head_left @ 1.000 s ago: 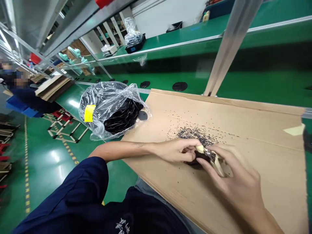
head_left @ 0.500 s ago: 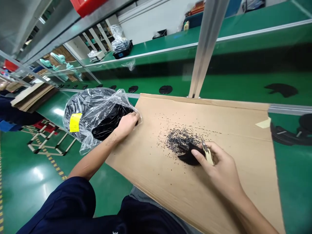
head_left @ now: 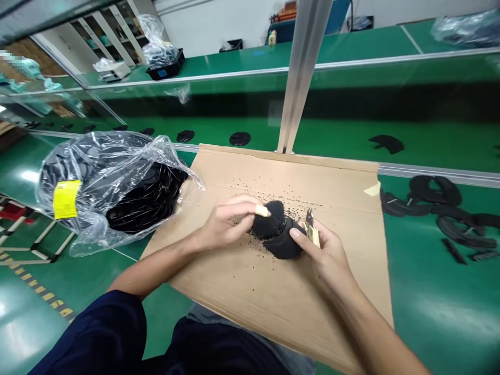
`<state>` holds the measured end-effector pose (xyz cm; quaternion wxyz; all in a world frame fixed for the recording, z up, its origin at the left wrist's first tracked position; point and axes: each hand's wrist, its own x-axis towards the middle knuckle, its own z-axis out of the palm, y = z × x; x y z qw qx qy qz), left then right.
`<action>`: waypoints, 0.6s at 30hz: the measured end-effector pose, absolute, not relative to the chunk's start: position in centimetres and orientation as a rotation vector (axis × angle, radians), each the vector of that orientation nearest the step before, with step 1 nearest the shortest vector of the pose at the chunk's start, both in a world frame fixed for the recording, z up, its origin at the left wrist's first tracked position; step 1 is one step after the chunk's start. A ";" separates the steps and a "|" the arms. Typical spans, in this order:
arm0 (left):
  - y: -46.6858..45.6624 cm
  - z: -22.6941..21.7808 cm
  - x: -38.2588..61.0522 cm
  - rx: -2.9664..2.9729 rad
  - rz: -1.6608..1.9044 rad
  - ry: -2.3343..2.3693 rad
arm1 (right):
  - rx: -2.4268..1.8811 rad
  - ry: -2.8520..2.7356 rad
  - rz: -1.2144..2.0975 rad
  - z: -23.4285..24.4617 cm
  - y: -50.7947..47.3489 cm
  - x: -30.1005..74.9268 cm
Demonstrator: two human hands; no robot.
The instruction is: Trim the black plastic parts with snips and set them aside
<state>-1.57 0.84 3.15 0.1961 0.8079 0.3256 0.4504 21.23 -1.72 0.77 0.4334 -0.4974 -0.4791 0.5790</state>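
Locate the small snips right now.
In the head view, the small snips are in the right hand, above the cardboard sheet and just right of the black foam piece, which the left hand touches.

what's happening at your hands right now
left hand gripping black foam piece; right hand holding snips against it; black crumbs scattered on cardboard underneath
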 end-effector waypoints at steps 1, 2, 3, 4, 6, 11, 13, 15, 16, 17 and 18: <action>0.7 2.4 -0.7 2.223 1.269 0.866 | -1.227 -1.171 1.460 0.7 -1.7 21.2; 0.6 1.7 -0.1 2.184 1.275 0.830 | -1.219 -1.153 1.468 0.7 -1.8 21.2; 0.5 1.1 0.3 2.145 1.283 0.811 | -1.221 -1.145 1.465 0.7 -1.8 21.2; 0.4 0.6 0.6 2.107 1.287 0.813 | -1.234 -1.148 1.453 0.7 -1.9 21.1; 0.1 -0.1 0.6 2.038 1.285 0.850 | -1.277 -1.172 1.422 0.8 -2.1 20.9; -0.6 -0.8 0.3 1.886 1.131 1.002 | -1.334 -1.207 1.392 1.1 -2.6 20.2; -0.7 -0.9 0.2 1.969 1.128 1.008 | -1.352 -1.227 1.370 1.2 -2.8 20.0; -0.8 -0.9 0.1 2.078 1.166 1.003 | -1.371 -1.249 1.350 1.2 -2.8 19.9; -0.9 -0.9 0.1 2.112 1.179 1.010 | -1.375 -1.256 1.341 1.1 -2.8 19.9; -0.9 -0.8 0.1 2.131 1.187 1.025 | -1.372 -1.260 1.333 1.1 -2.8 19.9; -0.9 -0.8 0.1 2.139 1.196 1.042 | -1.363 -1.262 1.324 1.1 -2.8 19.8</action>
